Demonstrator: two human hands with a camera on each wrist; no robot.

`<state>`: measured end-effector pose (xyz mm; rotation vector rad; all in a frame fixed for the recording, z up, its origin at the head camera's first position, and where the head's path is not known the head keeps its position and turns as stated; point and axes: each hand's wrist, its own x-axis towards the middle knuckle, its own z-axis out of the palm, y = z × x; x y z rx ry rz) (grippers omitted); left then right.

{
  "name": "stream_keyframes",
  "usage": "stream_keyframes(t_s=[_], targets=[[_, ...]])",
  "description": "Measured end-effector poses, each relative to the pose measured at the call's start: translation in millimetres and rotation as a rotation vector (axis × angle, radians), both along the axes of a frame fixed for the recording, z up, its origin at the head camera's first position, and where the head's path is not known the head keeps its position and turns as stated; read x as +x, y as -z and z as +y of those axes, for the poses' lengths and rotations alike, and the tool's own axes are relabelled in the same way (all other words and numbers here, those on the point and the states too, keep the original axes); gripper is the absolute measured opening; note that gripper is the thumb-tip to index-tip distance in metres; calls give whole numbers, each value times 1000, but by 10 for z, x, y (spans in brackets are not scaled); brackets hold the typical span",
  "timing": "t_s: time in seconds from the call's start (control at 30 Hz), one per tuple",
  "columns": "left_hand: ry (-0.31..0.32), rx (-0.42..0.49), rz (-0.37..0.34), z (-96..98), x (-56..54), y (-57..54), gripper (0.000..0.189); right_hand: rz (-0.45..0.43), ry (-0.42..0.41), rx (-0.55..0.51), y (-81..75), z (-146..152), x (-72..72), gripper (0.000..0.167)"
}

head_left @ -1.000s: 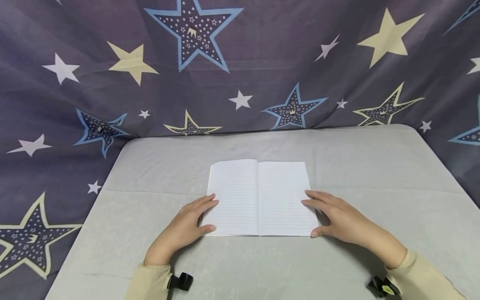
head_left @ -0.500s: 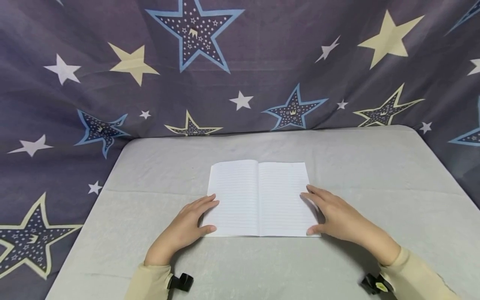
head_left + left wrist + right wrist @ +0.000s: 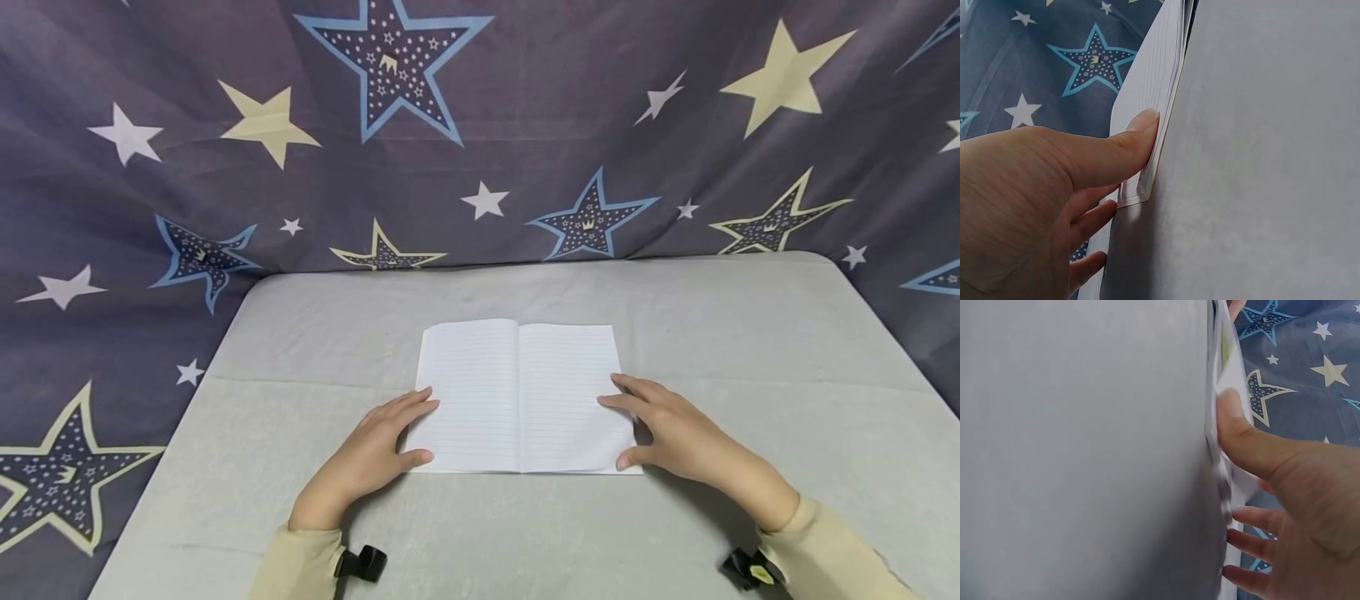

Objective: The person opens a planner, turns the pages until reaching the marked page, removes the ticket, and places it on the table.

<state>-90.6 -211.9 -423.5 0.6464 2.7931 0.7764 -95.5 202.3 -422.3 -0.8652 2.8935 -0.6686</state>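
A notebook (image 3: 480, 392) with ruled white pages lies spread open on the grey-covered table. My left hand (image 3: 365, 454) rests on its left page, with the thumb near the lower corner and fingertips on the outer edge. In the left wrist view, the left thumb (image 3: 1119, 150) presses on the stack of pages (image 3: 1157, 69). My right hand (image 3: 678, 433) touches the right page by its outer edge, thumb near the bottom corner. The right wrist view shows the right thumb (image 3: 1250, 440) against a page (image 3: 1233, 375) that bends up slightly; the other fingers are spread.
The table (image 3: 487, 533) has a light grey cloth over it. A dark star-patterned curtain (image 3: 525, 100) hangs behind it and along both sides. Each wrist carries a small black camera mount, at left (image 3: 363, 564) and at right (image 3: 750, 569).
My right thumb and fingers have shifted slightly inward on the right page, and its lower corner has lifted a little from the sheet beneath. The left hand has stayed in place.
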Motion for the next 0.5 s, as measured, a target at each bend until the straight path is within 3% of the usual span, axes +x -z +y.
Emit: stream_keyframes(t_s=[0.13, 0.23, 0.4, 0.5], targets=[[-4, -6, -1, -9, 5, 5, 67, 25, 63, 9, -5, -86, -6, 65], [-7, -8, -4, -14, 6, 18, 68, 27, 100, 17, -28, -141, -23, 71], [-9, -9, -5, -10, 1, 31, 68, -52, 22, 27, -99, -106, -42, 94], [-8, -8, -3, -8, -5, 22, 68, -89, -14, 39, -116, -75, -54, 95]])
